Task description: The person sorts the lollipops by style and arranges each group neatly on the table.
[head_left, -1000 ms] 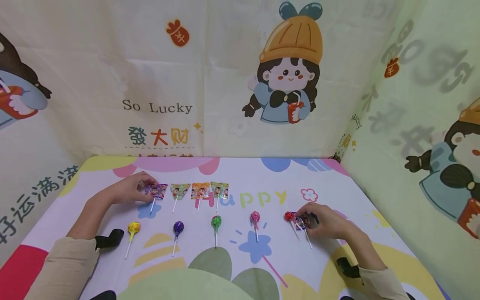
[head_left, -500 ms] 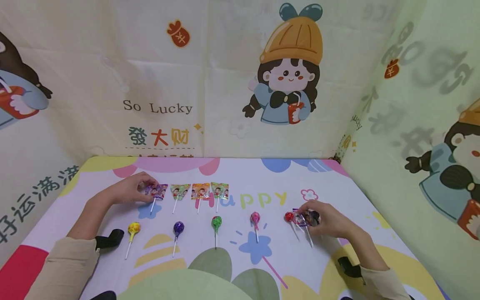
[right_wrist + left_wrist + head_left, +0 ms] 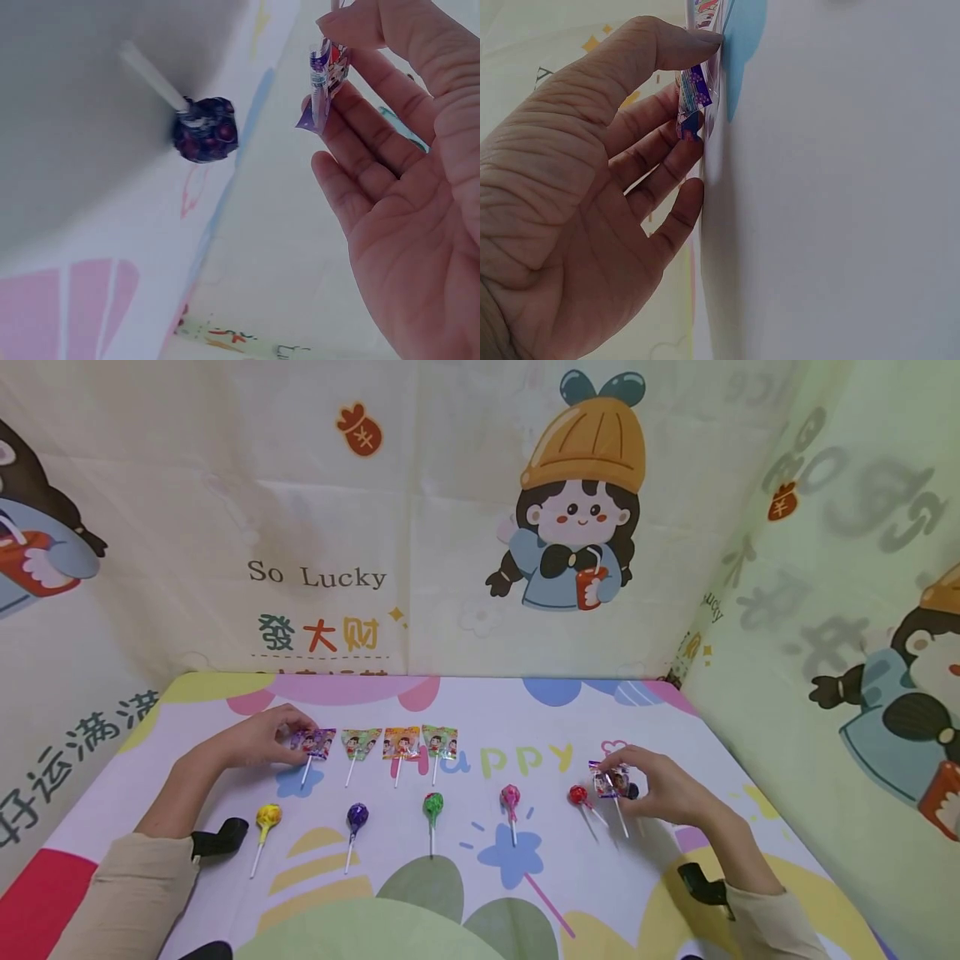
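At the left end of the back row, my left hand [image 3: 262, 737] pinches the edge of a flat lollipop in a purple wrapper [image 3: 317, 742]. The left wrist view has the thumb and fingers at that wrapper [image 3: 696, 90]. My right hand [image 3: 663, 783] holds another flat purple-wrapped lollipop [image 3: 611, 781] slightly above the table, its white stick pointing down. In the right wrist view its wrapper [image 3: 324, 82] sits between thumb and fingers. A red round lollipop [image 3: 577, 795] lies just left of this hand. A dark round lollipop [image 3: 206, 131] lies below it, partly hidden in the head view.
Flat lollipops in green [image 3: 361, 743], orange [image 3: 401, 742] and green wrappers [image 3: 440, 742] continue the back row. Nearer are round ones: yellow [image 3: 268, 816], purple [image 3: 357, 815], green [image 3: 433, 806] and pink [image 3: 511, 797]. A printed cloth [image 3: 480, 702] covers the table; printed curtains stand behind and beside it.
My right hand has lifted its purple-wrapped lollipop up and away from beside the red one, moving slightly back and right. My left hand stays where it was.
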The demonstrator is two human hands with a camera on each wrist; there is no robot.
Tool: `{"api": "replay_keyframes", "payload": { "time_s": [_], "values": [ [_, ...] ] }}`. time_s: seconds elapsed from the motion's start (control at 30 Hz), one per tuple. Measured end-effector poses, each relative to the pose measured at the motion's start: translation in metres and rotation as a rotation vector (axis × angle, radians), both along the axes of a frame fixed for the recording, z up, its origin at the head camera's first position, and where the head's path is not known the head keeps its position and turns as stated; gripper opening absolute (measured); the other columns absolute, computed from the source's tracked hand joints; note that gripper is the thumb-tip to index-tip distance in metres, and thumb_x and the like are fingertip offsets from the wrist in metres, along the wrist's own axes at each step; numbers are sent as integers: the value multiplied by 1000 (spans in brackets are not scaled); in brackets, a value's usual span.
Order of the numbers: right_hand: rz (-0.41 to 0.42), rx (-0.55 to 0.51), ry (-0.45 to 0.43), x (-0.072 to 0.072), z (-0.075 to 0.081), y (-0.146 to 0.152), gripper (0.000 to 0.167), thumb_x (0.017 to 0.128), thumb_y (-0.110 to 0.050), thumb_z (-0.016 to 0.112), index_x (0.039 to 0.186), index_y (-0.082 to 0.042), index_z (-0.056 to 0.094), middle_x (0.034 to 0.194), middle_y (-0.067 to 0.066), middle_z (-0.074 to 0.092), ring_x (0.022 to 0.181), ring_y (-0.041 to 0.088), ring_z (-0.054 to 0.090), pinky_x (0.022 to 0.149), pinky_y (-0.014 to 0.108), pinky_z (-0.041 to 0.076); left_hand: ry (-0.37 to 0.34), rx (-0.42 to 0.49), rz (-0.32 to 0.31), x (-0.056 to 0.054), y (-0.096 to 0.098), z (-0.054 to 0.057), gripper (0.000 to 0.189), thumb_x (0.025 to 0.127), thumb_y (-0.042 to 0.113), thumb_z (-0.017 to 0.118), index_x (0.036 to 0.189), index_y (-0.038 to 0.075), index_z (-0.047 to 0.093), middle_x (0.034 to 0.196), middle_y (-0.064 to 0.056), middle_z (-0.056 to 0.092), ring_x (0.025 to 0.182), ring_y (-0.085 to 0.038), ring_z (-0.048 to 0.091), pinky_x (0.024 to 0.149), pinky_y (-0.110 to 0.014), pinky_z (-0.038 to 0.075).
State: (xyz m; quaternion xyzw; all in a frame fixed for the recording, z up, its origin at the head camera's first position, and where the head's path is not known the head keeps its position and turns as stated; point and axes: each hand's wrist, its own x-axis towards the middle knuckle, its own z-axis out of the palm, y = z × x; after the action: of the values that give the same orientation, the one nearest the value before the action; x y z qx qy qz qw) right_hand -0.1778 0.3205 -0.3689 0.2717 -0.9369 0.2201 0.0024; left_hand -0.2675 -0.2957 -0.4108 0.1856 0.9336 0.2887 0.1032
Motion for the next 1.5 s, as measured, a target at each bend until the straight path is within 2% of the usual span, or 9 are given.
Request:
{"api": "replay_keyframes", "payload": {
  "time_s": [0.07,0.17,0.3,0.43,0.67,0.9,1.03,1.3,1.5],
  "values": [
    [8,-4,13,-1,2,-1,57,72,4,84,122,-17,67,122,-1,69,123,33,60,102,60,47,1,-3,0,0,-1,-1,55,84,28,84,128,4,63,134,-24,54,118,-41,51,104,-66,43],
    [27,-11,30,-3,4,-4,56,73,4,84,122,-17,67,123,-1,69,125,34,59,101,59,49,2,-5,4,-1,-1,-3,55,84,29,84,129,5,63,134,-23,55,119,-41,51,104,-66,43],
    [54,-33,35,-7,6,-8,53,74,3,82,121,-16,67,121,-1,68,109,22,63,89,48,57,2,-4,3,-1,0,-4,56,84,30,84,129,5,62,134,-23,55,118,-40,51,104,-65,43],
    [66,-50,37,-11,9,-14,51,75,3,81,120,-16,67,118,-3,67,102,15,61,82,41,57,5,-6,2,-1,0,-3,57,83,30,85,129,5,62,133,-23,55,117,-39,51,104,-66,43],
    [65,-30,14,-16,18,-30,52,76,-1,83,123,-17,67,121,-7,67,108,14,61,94,53,54,0,-6,4,-1,-1,-2,56,83,30,85,128,5,62,133,-23,55,117,-40,51,104,-66,43],
    [79,-30,-20,-24,25,-50,53,78,-4,85,126,-18,67,124,-6,65,104,15,56,90,40,53,12,-11,-6,-1,-1,-1,57,83,29,85,128,4,62,132,-23,55,115,-39,52,103,-65,44],
    [102,-39,-31,-28,26,-58,53,79,-6,86,127,-17,66,125,-3,64,105,16,55,88,39,52,14,-9,-9,-2,-1,-3,55,84,31,84,127,5,63,133,-23,55,116,-38,51,104,-65,43],
    [108,-37,-38,-34,27,-73,54,78,-4,83,128,-17,66,128,-3,63,106,16,55,94,42,51,12,-3,-2,-2,0,-4,54,83,30,85,127,7,64,134,-23,55,118,-39,51,105,-66,42],
    [116,-45,-54,-39,25,-82,54,79,-4,82,129,-17,66,131,-1,63,115,19,56,100,51,50,11,-1,1,-1,0,-3,54,83,29,85,126,6,64,133,-23,55,118,-40,51,104,-66,42]
  ]
}}
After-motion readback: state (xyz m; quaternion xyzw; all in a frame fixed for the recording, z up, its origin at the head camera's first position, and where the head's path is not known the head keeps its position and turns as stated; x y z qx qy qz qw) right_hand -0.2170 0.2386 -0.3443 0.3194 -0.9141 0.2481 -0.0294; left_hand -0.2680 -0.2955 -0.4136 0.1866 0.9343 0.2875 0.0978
